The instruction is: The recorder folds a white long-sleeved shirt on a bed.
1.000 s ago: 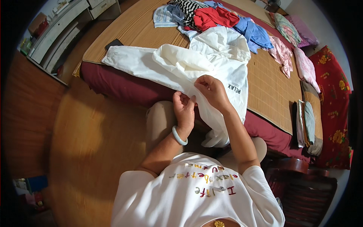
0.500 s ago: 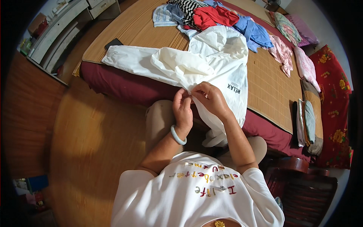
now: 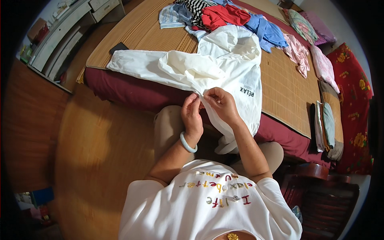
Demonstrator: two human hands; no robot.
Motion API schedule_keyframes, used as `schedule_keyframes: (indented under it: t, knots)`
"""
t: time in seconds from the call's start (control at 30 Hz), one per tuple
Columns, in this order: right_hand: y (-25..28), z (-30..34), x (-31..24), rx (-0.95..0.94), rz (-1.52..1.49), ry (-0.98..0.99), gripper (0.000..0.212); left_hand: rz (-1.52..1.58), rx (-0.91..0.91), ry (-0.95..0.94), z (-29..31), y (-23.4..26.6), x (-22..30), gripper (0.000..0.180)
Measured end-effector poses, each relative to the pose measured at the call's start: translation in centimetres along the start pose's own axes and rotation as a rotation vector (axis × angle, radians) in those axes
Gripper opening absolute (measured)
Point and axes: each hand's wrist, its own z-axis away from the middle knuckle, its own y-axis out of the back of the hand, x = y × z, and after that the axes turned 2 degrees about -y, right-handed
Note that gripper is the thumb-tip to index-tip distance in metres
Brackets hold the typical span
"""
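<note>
A white hooded jacket lies spread over the near edge of the bed, one sleeve stretched to the left and its lower part hanging over the side toward my knees. My left hand, with a pale bangle on its wrist, pinches the jacket's front edge. Close beside it, my right hand grips the same edge between thumb and fingers. The fingertips of both hands almost meet there, and they hide the small bit of edge or fastening between them. Dark print shows on the jacket's chest, right of my right hand.
A woven mat covers the bed. Toward the back lie a red garment, blue clothing and a pink garment. Folded clothes stand at the right edge. A dark flat object lies by the sleeve. A wooden chair is at lower right.
Both hands stay at the same spot on the jacket's edge, with only slight finger movement. The view has shifted a little; the jacket lies much as before.
</note>
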Motion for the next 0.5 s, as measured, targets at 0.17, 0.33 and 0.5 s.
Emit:
schedule_keyframes:
  t: [0.17, 0.33, 0.5]
  knots:
    - [0.1, 0.4, -0.7, -0.005, 0.059, 0.074, 0.013, 0.060, -0.075, 0.035, -0.3, 0.1, 0.3, 0.010]
    - [0.1, 0.8, -0.9, -0.046, 0.158, 0.080, 0.015, -0.023, 0.012, 0.040, -0.6, -0.2, -0.4, 0.012]
    - [0.5, 0.5, 0.4, -0.030, 0.027, 0.016, 0.015, -0.038, 0.000, 0.056, -0.5, -0.3, -0.5, 0.012]
